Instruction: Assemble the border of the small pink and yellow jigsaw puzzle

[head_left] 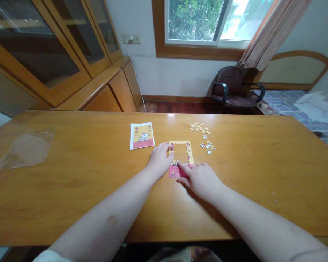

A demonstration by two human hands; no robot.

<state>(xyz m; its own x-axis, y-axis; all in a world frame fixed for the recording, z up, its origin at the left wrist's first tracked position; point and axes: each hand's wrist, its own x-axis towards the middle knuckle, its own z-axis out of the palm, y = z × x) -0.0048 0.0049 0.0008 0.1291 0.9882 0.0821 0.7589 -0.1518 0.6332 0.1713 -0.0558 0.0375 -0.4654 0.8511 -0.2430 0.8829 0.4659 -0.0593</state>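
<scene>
A partly assembled jigsaw puzzle (191, 153) lies on the table in front of me, a yellow border with a pink lower part around a bare middle. My left hand (160, 159) rests along the puzzle's left edge, thumb and fingers apart. With its index finger stretched out, my right hand (200, 177) touches the pieces near the top of the pink part; its thumb is apart and the other fingers are bent. Loose yellow puzzle pieces (200, 128) lie beyond to the right, and several pale mixed pieces (209, 146) sit nearer. My right hand covers part of the puzzle's lower right.
A reference picture (142, 136) with a white figure lies to the left of the puzzle. A clear plastic bag (26, 149) is at the far left of the wooden table (98, 189). Behind the table stand a cabinet (98, 98) and an armchair (231, 85).
</scene>
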